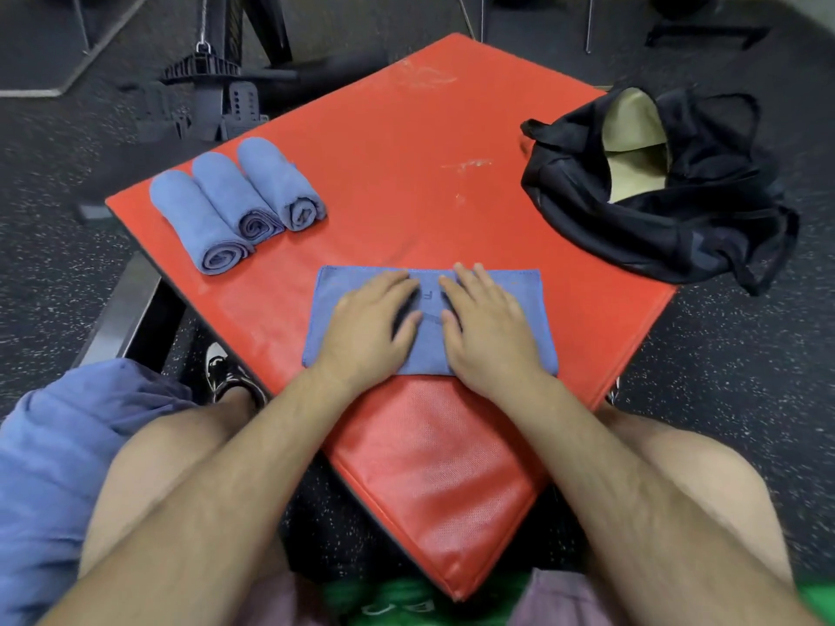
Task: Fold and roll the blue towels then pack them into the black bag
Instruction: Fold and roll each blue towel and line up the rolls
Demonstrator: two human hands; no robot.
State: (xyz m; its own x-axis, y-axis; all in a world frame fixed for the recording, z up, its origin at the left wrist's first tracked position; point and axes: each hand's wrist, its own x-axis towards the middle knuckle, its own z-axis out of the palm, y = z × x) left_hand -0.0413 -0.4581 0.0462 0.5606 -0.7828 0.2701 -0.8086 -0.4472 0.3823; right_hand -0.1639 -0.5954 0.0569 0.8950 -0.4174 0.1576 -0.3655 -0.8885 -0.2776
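A folded blue towel (524, 305) lies flat on the red padded bench (406, 173) near its front. My left hand (370, 327) and my right hand (488, 327) press flat on it side by side, fingers spread, gripping nothing. Three rolled blue towels (235, 205) lie in a row at the bench's left side. The black bag (668, 219) sits slumped at the right corner, its mouth open and showing a beige lining. A heap of loose blue towels (54, 467) rests on my left thigh.
The bench stands on speckled dark gym flooring. Black gym machine parts (212, 97) and metal frames stand beyond the bench at the far left. My knees flank the bench's near corner, and a shoe (226, 372) shows below its left edge.
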